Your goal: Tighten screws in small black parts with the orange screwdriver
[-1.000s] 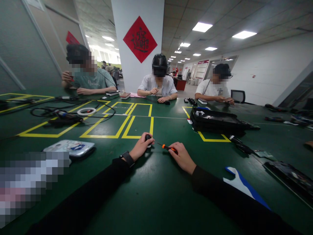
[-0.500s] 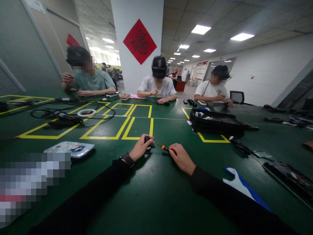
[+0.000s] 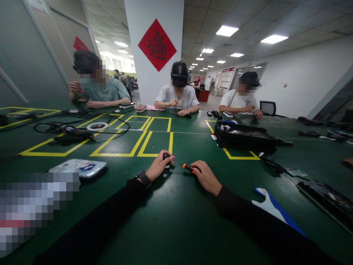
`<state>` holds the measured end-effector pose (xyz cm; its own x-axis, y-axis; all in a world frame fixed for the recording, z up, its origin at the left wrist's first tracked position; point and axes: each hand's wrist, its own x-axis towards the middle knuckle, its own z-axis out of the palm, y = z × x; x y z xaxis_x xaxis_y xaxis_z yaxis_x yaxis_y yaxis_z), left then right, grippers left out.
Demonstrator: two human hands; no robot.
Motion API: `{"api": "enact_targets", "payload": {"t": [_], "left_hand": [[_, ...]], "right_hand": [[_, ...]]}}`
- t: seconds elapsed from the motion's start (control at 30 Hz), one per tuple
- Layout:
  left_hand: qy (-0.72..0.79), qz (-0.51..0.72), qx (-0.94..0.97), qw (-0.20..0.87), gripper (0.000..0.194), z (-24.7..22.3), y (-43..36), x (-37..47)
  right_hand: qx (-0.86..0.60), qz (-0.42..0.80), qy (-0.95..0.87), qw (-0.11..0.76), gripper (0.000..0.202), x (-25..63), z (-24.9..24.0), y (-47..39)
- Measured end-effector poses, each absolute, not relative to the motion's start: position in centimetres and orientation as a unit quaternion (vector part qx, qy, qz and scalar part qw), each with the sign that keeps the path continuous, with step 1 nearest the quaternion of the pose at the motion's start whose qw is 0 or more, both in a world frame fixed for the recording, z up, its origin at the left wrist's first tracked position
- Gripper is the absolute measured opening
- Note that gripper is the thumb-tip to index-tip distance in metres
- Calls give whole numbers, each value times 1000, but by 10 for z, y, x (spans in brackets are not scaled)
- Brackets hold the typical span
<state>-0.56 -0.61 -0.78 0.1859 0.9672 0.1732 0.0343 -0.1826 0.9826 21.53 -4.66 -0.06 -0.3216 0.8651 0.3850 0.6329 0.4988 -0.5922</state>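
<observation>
Near the middle of the green table [image 3: 165,221], my left hand [image 3: 159,165] is closed around a small black object [image 3: 166,162] with a light band low on it. My right hand [image 3: 205,176] grips an orange and black screwdriver [image 3: 188,168], held nearly level. Its thin shaft points left, toward the fingertips of my left hand. Whether the tip touches the black object is too small to tell.
A decorated case [image 3: 79,167] lies at left, with coiled black cables [image 3: 68,132] behind it. Black trays [image 3: 242,137] are stacked at back right. Nearer on the right lies a blue and white piece [image 3: 275,209]. Three people sit across the table.
</observation>
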Motion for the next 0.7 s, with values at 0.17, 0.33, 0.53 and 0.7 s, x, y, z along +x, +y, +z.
{"api": "enact_targets", "payload": {"t": [0.17,0.33,0.53,0.7], "left_hand": [[420,486,585,495,26,-5,-8,-5],[428,487,596,474,30,-3,-9,-5],[442,487,634,406,28,-5,-9,-6],[432,486,637,415,26,-6,-7,-10]], "right_hand": [[-452,169,-809,335,19,218,0,-45],[-458,181,-800,342,18,220,2,-49],[-457,200,-799,336,23,218,3,-50],[-448,170,-810,339,15,215,2,-49]]}}
